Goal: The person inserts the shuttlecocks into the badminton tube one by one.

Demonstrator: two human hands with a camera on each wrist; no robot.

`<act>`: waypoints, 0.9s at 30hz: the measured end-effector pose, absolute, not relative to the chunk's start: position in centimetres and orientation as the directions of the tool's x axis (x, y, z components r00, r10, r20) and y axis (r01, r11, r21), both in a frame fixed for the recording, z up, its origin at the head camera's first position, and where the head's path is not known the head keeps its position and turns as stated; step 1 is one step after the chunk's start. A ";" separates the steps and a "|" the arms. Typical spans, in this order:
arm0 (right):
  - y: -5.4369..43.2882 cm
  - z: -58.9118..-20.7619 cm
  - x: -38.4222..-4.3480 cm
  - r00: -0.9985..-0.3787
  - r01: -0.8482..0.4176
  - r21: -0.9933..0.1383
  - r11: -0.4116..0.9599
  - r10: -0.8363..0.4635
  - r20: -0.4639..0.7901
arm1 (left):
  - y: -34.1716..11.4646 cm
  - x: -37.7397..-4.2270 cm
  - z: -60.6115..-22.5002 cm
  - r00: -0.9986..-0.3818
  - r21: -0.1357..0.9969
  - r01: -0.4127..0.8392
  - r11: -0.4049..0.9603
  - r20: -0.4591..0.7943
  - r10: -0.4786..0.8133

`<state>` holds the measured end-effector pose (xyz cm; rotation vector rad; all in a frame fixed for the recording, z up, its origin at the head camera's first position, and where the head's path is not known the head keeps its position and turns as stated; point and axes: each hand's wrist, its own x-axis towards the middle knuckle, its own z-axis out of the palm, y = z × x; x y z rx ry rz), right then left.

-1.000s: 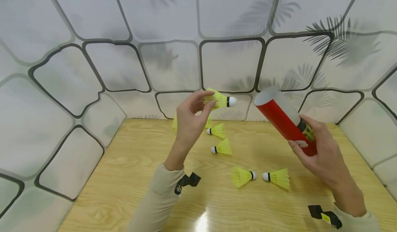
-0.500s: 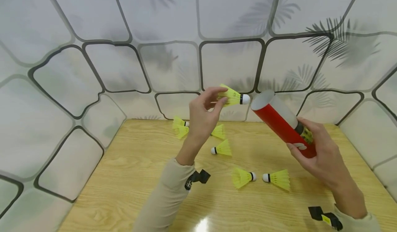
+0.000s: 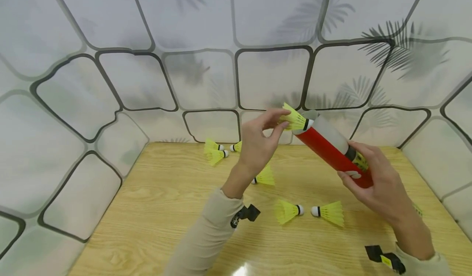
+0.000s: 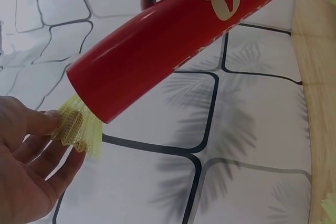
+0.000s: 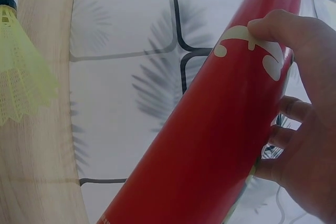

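My left hand [image 3: 258, 142] pinches a yellow shuttlecock [image 3: 295, 119] by its skirt, thumb on one side and fingers on the other. Its white cork tip is at the mouth of a red and white tube [image 3: 324, 144], overlapping the opening in the head view. In the left wrist view the yellow skirt [image 4: 86, 129] sticks out below the red tube's [image 4: 142, 51] rim. My right hand [image 3: 383, 181] grips the tube near its lower end and holds it tilted above the table, mouth up and to the left. The right wrist view shows the thumb on the tube's [image 5: 210, 114] pale logo.
Several yellow shuttlecocks lie on the wooden table [image 3: 155, 210]: a pair [image 3: 215, 156] at the back left, one [image 3: 264, 176] behind my left wrist, and two in front, a left one [image 3: 287, 211] and a right one [image 3: 330, 213]. A patterned wall covering [image 3: 206, 79] stands behind.
My left hand has moved right with the shuttlecock, bringing its cork tip from left of the tube to the tube's mouth. The tube has shifted slightly left and down.
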<state>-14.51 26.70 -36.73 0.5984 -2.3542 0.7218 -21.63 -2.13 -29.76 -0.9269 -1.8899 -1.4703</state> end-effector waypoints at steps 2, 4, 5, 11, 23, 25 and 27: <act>26.7 -36.8 -14.5 -0.716 -0.563 -0.341 0.753 -0.239 0.655 | -1.9 -21.6 -29.9 -0.599 0.578 0.800 0.160 0.780 0.182; 26.7 -36.9 -14.6 -0.710 -0.567 -0.333 0.754 -0.242 0.661 | -1.7 -21.6 -30.0 -0.601 0.580 0.799 0.159 0.779 0.180; 26.7 -37.0 -14.6 -0.706 -0.570 -0.328 0.753 -0.244 0.665 | -1.6 -21.6 -30.1 -0.600 0.579 0.800 0.160 0.780 0.179; 26.7 -37.2 -14.6 -0.703 -0.567 -0.319 0.759 -0.245 0.668 | -1.0 -21.5 -30.4 -0.577 0.558 0.816 0.147 0.790 0.204; 26.8 -37.1 -14.7 -0.696 -0.573 -0.307 0.760 -0.254 0.671 | -0.2 -21.4 -31.1 -0.544 0.545 0.834 0.091 0.782 0.304; 26.9 -37.1 -14.7 -0.693 -0.576 -0.301 0.760 -0.259 0.672 | -0.2 -21.4 -31.2 -0.547 0.554 0.829 0.076 0.776 0.315; 26.9 -37.1 -14.7 -0.693 -0.577 -0.298 0.761 -0.263 0.671 | -0.1 -21.3 -31.2 -0.555 0.568 0.821 0.062 0.766 0.326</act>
